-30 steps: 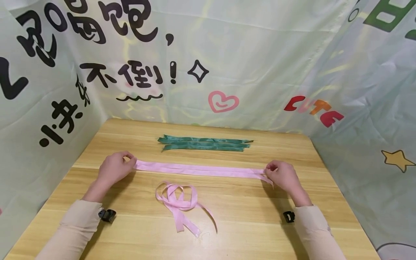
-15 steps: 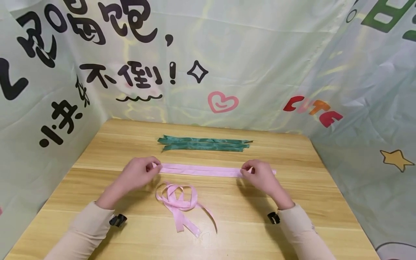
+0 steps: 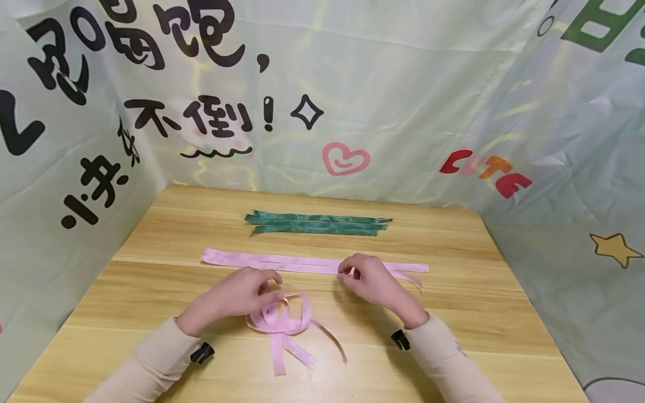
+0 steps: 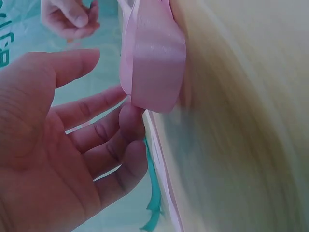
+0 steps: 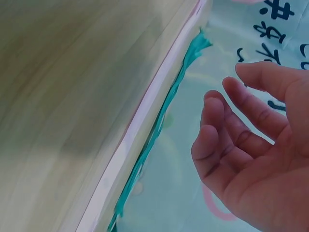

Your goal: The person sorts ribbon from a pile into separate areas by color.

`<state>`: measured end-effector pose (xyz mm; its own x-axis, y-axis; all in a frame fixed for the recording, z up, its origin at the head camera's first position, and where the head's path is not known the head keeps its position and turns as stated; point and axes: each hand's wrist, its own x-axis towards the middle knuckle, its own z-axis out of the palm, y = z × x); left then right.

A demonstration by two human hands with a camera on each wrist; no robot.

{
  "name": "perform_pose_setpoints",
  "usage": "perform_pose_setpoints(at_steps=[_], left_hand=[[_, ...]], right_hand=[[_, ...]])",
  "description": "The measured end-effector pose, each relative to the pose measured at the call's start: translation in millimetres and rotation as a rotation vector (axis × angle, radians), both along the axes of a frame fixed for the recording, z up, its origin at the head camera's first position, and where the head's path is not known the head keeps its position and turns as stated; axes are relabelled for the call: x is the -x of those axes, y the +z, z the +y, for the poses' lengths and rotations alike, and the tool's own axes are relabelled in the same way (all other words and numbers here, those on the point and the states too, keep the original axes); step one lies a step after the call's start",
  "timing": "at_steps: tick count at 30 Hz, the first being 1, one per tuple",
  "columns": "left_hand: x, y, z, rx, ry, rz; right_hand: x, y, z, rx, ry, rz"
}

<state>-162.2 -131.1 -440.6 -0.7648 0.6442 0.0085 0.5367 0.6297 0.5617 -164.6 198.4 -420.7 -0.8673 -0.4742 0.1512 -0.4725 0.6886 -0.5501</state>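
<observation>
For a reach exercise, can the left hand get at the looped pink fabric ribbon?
Likely yes: the left hand is at the looped pink ribbon, with no obstacle visible between them.

The right hand (image 5: 251,150), loosely curled, is held apart from pink ribbon (image 5: 120,157) and green ribbon (image 5: 157,128) on the table (image 5: 63,96).

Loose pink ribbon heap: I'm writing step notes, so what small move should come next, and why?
Probably have the left hand pinch the loose pink ribbon: that hand's fingers appear to touch a loop while the thumb stands apart, and the ribbon lies heaped in loops, unlike the mostly straight pink strips beyond.
</observation>
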Motion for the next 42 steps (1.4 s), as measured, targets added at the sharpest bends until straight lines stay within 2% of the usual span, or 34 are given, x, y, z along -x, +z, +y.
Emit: perform_pose_setpoints(at_steps=[6,14,22,31,37,42], left_hand=[[-3.7,-2.7,7.7,0.007,-0.03,0.0],[-6.3,-2.0,15.0,0.003,-0.054,-0.004],[-8.5,1.1,18.8,-0.015,-0.06,0.025],[-10.5,2.6,23.5,-0.018,-0.051,0.039],[-11.5,-2.3,26.7,-0.014,-0.087,0.005],[-13.3,-6.2,29.4,-0.032,-0.115,0.009]], right_hand=[[-6.2,-0.2,-18.3,-0.01,0.106,-0.039],[-16.8,-9.7,-38.0,-0.106,0.239,-0.097],[-20.4,-15.7,-46.5,-0.165,0.276,-0.158],[-20.5,-18.5,-51.1,-0.176,0.328,-0.137],[-21.3,-19.1,-54.5,-0.216,0.339,-0.137],[-22.0,-20.8,-55.5,-0.221,0.345,-0.096]])
